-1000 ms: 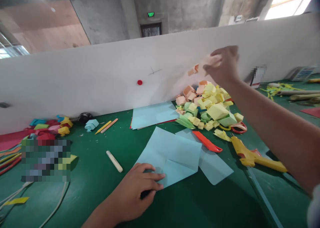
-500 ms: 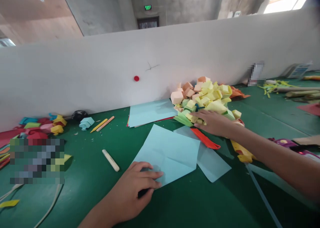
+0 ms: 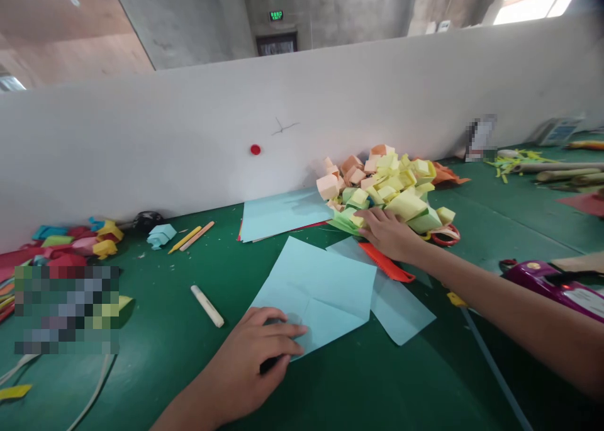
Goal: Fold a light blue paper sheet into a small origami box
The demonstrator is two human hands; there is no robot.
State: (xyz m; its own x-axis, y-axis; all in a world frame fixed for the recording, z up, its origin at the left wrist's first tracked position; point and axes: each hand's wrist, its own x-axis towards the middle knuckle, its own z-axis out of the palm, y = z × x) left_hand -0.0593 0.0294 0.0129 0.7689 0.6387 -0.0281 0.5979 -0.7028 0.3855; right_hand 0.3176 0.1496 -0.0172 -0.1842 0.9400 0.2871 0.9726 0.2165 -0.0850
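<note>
A creased sheet of light blue paper [image 3: 325,274] lies on the green table. On its near left edge rests my left hand [image 3: 271,349], fingers spread and holding nothing. My right hand [image 3: 387,233] reaches to the front of a pile of folded paper pieces [image 3: 389,182] in yellow, peach and green. Its fingers are stretched out over green paper [image 3: 343,222], and the fingertips are partly lost among the pieces. Just below that hand lies a long orange-red object [image 3: 387,264]. A second blue paper piece [image 3: 401,311] sits partly under the large sheet.
Behind the large sheet, more blue sheets [image 3: 283,214] lie against the white partition [image 3: 189,141]. A whitish stick [image 3: 207,306], two crayon-like sticks [image 3: 191,236] and folded colored paper [image 3: 75,242] are to the left. Red-handled scissors [image 3: 446,235] and a purple device [image 3: 552,280] lie right.
My right hand has shifted slightly, its fingers now drawn closer together at the pile's front. The forearm now covers most of the yellow object beneath it. My left hand stays on the blue sheet.
</note>
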